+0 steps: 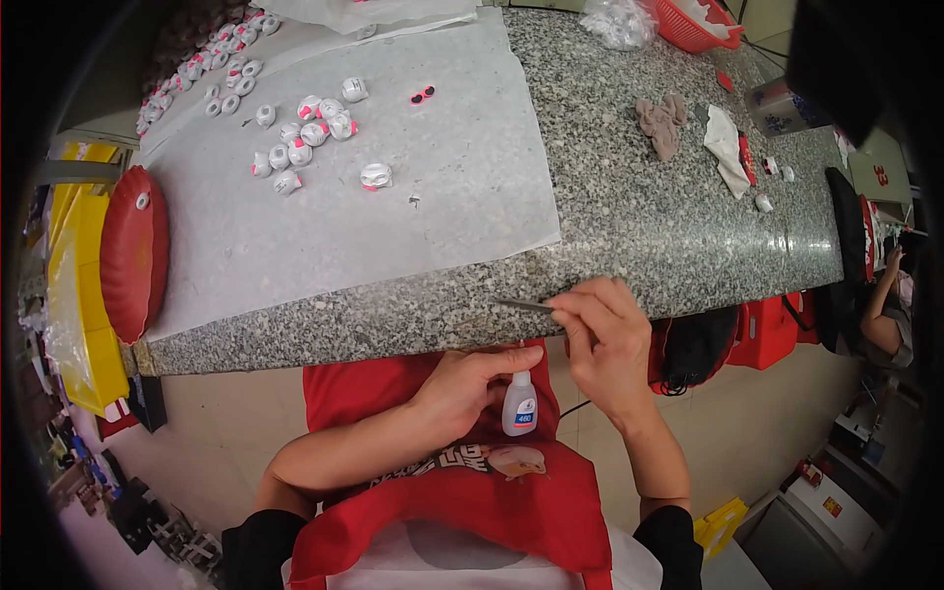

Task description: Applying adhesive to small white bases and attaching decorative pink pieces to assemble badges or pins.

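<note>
My left hand [460, 391] is closed around a small white squeeze bottle [518, 411] with a blue label, its narrow tip up, just in front of the table edge. In my right hand [605, 339], thumb and fingers pinch slim grey metal tweezers [523, 305], which point left over the granite. On the white paper sheet [462, 216] lies a tiny pair of pink glasses with dark heart-shaped lenses [423, 94]. Left of them sits a loose group of small round white pieces with pink parts [315, 133]. One such piece [376, 176] stands apart, nearer to me.
A heap of similar pieces [211, 59] fills the far left. At the left edge leans a red scalloped tray [133, 256], beside yellow bins [88, 285]. A brown cloth [661, 126], a white tissue [726, 152] and a red basket [688, 29] are on the right.
</note>
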{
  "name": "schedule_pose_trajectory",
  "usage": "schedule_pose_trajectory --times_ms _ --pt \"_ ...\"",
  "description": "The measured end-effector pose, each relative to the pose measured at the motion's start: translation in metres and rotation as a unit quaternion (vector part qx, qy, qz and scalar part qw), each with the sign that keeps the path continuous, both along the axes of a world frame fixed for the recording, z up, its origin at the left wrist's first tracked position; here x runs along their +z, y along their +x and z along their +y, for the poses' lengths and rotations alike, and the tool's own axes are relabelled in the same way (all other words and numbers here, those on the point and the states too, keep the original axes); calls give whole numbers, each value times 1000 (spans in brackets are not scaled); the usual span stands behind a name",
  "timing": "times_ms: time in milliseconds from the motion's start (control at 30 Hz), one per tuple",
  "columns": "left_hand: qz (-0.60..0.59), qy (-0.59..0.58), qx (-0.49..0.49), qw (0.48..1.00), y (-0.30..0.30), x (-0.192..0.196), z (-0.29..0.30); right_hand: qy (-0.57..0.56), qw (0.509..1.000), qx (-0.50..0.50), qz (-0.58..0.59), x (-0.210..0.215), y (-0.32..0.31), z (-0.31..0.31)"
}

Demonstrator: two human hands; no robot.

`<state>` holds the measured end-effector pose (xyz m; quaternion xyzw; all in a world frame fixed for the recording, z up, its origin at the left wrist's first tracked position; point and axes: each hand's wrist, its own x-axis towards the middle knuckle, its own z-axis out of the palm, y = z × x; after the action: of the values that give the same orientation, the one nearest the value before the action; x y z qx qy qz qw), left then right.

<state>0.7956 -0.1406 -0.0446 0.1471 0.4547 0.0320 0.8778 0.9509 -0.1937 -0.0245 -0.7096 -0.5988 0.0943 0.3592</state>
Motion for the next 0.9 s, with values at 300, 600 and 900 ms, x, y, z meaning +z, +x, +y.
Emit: schedule_pose_trajectory --times_ms 300,600,900 --pt "-25 -71 -6 997 -3 3 3 -44 998 40 18 2 -4 -10" --pt "-35 -56 -17 998 -6 0 1 -5 1000 -18 -14 -2 1 6" --pt "-86 -60 13 994 -7 -1 0 -30 999 29 4 -1 -1 -2"
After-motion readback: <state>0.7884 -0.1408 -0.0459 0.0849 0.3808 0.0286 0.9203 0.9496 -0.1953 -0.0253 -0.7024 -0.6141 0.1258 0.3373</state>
